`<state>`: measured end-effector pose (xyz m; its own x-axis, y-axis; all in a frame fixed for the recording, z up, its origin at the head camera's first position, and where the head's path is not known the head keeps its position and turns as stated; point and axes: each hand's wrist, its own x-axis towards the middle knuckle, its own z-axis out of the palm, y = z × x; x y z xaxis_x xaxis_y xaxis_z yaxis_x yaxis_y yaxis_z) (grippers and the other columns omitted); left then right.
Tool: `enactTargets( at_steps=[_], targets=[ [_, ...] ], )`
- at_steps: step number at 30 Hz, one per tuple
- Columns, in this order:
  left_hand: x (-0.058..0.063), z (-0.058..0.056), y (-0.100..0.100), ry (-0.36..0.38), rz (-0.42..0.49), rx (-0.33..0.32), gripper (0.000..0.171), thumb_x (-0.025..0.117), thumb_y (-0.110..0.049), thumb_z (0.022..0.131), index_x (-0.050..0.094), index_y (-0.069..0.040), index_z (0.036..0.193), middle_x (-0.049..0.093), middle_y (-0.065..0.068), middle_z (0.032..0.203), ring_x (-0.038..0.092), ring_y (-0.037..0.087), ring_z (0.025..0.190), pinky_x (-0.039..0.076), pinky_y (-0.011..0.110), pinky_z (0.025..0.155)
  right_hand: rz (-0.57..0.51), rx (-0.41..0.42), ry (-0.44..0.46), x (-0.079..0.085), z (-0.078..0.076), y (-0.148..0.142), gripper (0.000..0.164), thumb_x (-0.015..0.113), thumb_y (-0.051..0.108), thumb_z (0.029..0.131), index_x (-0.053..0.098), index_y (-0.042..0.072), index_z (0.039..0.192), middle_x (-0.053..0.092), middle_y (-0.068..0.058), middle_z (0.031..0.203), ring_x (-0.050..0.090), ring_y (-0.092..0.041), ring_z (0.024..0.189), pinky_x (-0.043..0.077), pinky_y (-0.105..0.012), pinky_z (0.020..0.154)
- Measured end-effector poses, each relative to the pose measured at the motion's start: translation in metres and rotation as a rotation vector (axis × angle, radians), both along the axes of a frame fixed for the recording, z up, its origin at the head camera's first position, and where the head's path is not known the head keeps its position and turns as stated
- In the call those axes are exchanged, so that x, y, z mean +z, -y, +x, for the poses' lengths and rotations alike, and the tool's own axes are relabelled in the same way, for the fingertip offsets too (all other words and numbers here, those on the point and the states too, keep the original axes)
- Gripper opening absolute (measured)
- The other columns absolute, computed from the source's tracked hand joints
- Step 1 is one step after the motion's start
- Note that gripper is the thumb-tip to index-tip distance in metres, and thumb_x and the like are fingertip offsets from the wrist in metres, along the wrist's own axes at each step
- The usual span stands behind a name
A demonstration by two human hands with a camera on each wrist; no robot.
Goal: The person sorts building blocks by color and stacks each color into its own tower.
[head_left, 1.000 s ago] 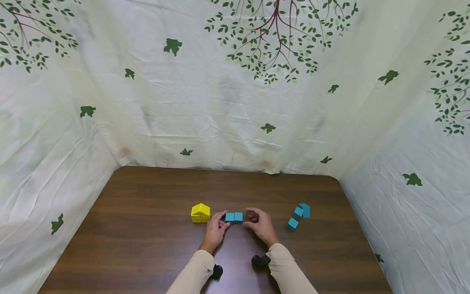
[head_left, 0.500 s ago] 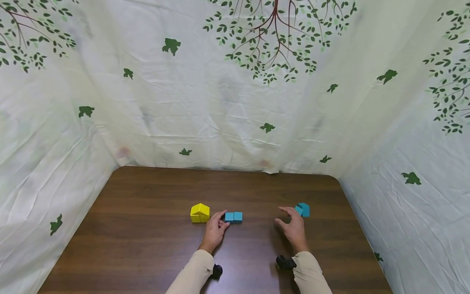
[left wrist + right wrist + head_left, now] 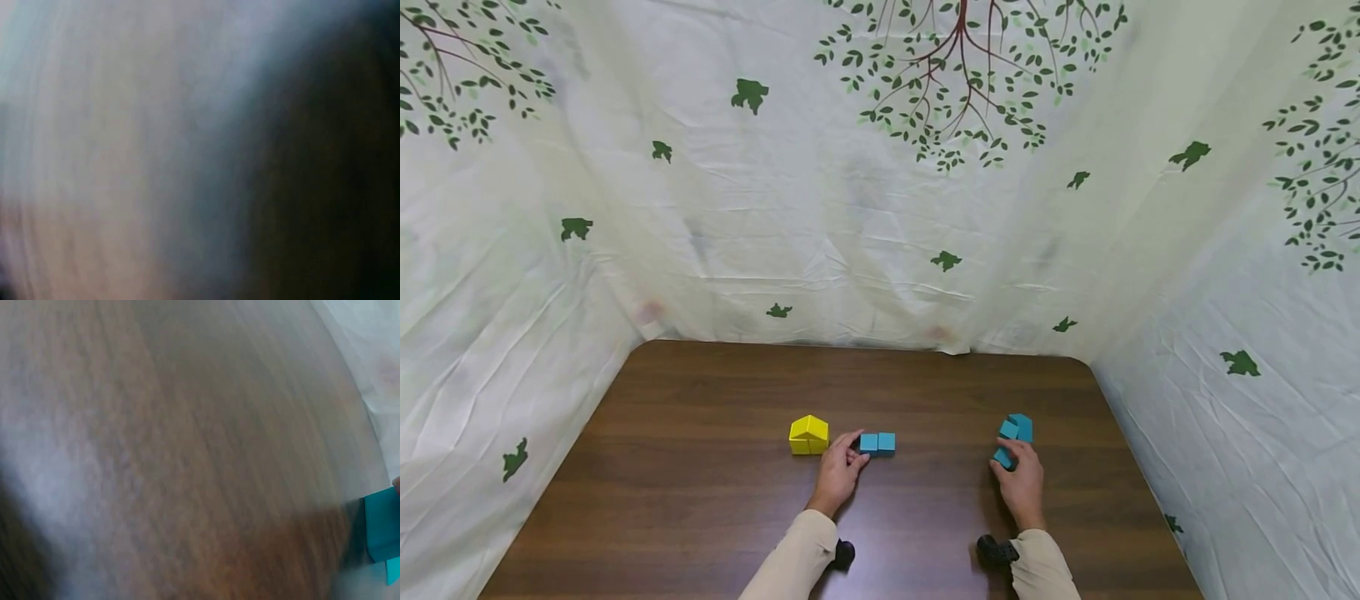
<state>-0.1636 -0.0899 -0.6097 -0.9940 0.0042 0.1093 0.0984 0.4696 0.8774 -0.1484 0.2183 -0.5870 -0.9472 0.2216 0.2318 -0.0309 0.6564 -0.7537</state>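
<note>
Two blue cubes sit side by side on the table in the head view. My left hand (image 3: 837,473) is at the left one (image 3: 868,443), index finger at its back and thumb at its front, pinching it. The other cube (image 3: 887,443) lies against its right side. Further right, my right hand (image 3: 1022,482) pinches a third blue cube (image 3: 1003,457) between thumb and fingers, which partly cover it. Just beyond that hand are another blue cube (image 3: 1008,429) and a blue block with a slanted top (image 3: 1022,426). A blue block (image 3: 382,525) shows at the right wrist view's edge.
Left of my left hand stands a small yellow block house (image 3: 808,435) with a peaked top. Brown wood table (image 3: 715,500) lies under everything. A white cloth (image 3: 880,250) printed with leaves hangs behind and at both sides. The left wrist view is blurred.
My right hand has left the pair of blue cubes, moved right over the loose ones, then come down around the nearest cube. My left hand has stayed at the pair.
</note>
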Motion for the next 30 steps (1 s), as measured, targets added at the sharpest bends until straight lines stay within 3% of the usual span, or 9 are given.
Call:
enactTargets(
  at_steps=[4,9,11,14,17,21,30],
  targets=[
    [0.000,0.000,0.000,-0.009,0.000,0.000,0.042,0.070,0.000,0.085,0.060,0.003,0.125,0.059,0.009,0.099,0.052,0.013,0.074,0.048,0.022,0.068,0.017,-0.021,-0.010,-0.004,0.000,-0.003,0.036,0.075,-0.005,0.078,0.067,-0.005,0.113,0.058,-0.019,0.109,0.055,-0.031,0.090,0.045,-0.045,0.077],
    [-0.002,0.000,0.000,-0.031,0.006,-0.007,0.041,0.070,0.000,0.085,0.060,0.003,0.125,0.060,0.010,0.100,0.053,0.014,0.074,0.048,0.024,0.068,0.028,-0.040,-0.032,-0.009,-0.001,-0.007,0.032,0.076,-0.004,0.076,0.069,-0.007,0.107,0.058,-0.019,0.107,0.055,-0.037,0.097,0.044,-0.049,0.085],
    [-0.003,0.000,0.000,-0.072,0.004,-0.012,0.040,0.070,0.000,0.085,0.060,0.004,0.123,0.059,0.010,0.098,0.052,0.012,0.073,0.048,0.023,0.067,0.043,-0.044,-0.054,-0.011,-0.001,-0.008,0.030,0.077,-0.004,0.075,0.070,-0.006,0.105,0.059,-0.018,0.106,0.053,-0.038,0.098,0.041,-0.050,0.087],
    [-0.004,0.002,0.000,-0.096,0.013,-0.013,0.040,0.070,0.000,0.085,0.060,0.005,0.123,0.058,0.009,0.097,0.051,0.010,0.072,0.048,0.023,0.066,0.060,-0.043,-0.081,-0.011,0.000,-0.009,0.030,0.079,-0.003,0.074,0.072,-0.005,0.103,0.061,-0.017,0.105,0.049,-0.038,0.097,0.036,-0.050,0.086],
    [-0.002,0.002,0.000,-0.079,0.016,-0.011,0.040,0.071,0.000,0.085,0.060,0.005,0.123,0.058,0.009,0.097,0.052,0.011,0.072,0.048,0.023,0.066,0.049,-0.040,-0.090,-0.011,0.002,-0.010,0.033,0.079,-0.003,0.073,0.071,-0.004,0.105,0.061,-0.019,0.107,0.050,-0.040,0.098,0.036,-0.051,0.087],
    [-0.002,0.000,-0.001,-0.017,0.013,-0.004,0.041,0.071,0.000,0.085,0.060,0.004,0.124,0.059,0.010,0.097,0.053,0.014,0.073,0.048,0.023,0.067,-0.001,-0.047,-0.055,-0.012,0.005,-0.011,0.040,0.079,-0.003,0.075,0.067,-0.004,0.112,0.061,-0.022,0.110,0.055,-0.040,0.101,0.042,-0.052,0.088],
    [-0.001,0.000,-0.001,-0.006,0.010,-0.001,0.041,0.070,0.000,0.085,0.060,0.003,0.125,0.059,0.009,0.098,0.052,0.013,0.074,0.048,0.022,0.068,-0.077,-0.119,0.077,-0.017,0.012,-0.011,0.042,0.079,0.003,0.077,0.065,-0.002,0.116,0.066,-0.020,0.102,0.062,-0.032,0.090,0.050,-0.043,0.079]
  ],
)
